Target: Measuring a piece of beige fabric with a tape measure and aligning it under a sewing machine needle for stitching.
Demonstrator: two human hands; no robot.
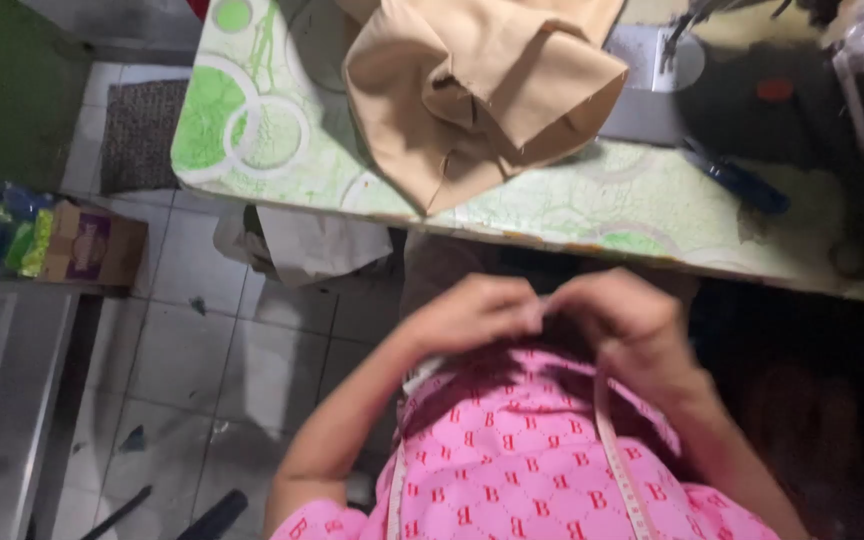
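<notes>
Laminate table: green-and-white patterned top, the biggest thing I see, running across the upper frame above my hands.
Tan cloth: 1 crumpled heap lying on the table, well apart from both hands; I judge it soft, light and floppy, so it would sag from any single pinch and is best taken at a folded edge.
Pink garment: patterned fabric low in the frame, just under both hands; it looks thin and pliable, nothing fragile about it.
Measuring tape: narrow pale strip lying down over the pink garment; I judge it limp, light and a little slippery, best held by pinching it flat.
Left hand: fingers curled closed, fingertips meeting the other hand; whatever is pinched is too small and blurred for me to name.
Right hand: likewise curled shut against the left, contents hidden.
</notes>
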